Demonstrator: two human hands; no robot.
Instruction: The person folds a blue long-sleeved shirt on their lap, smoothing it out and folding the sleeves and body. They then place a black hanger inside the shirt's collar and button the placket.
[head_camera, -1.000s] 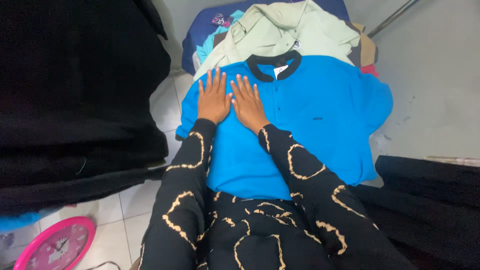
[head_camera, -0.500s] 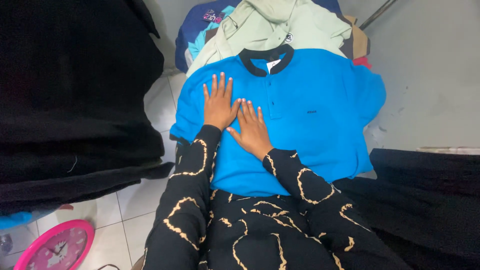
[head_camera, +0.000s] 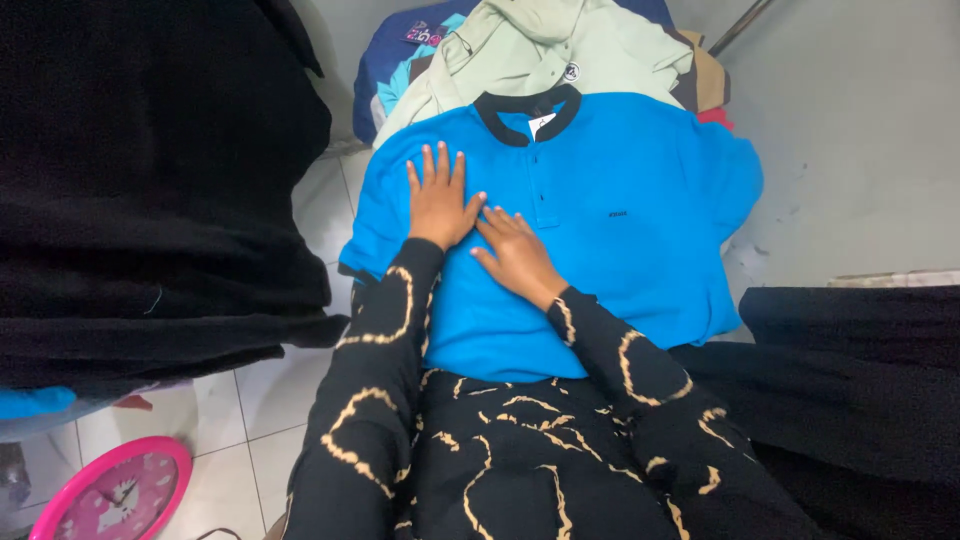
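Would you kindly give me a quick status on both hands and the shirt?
Left hand flat, open on blue shirt. Right hand flat beside it, fingertips touching. Shirt spread face up, over pale green garment. Nothing on top.

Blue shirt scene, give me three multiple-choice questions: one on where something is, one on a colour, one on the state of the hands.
1. Where is the pink clock?
A. on the shirt
B. on the tiled floor, lower left
C. on the black pile at right

2. What colour is the blue shirt's collar?
A. black
B. white
C. pink

3. How are the hands placed?
A. both lifted off
B. one pinching the collar
C. both flat on the shirt

Answers: B, the clock lies on the tiles at the lower left corner; A, a black band rings the neck; C, the left hand and right hand lie palm down, fingers spread, gripping nothing.
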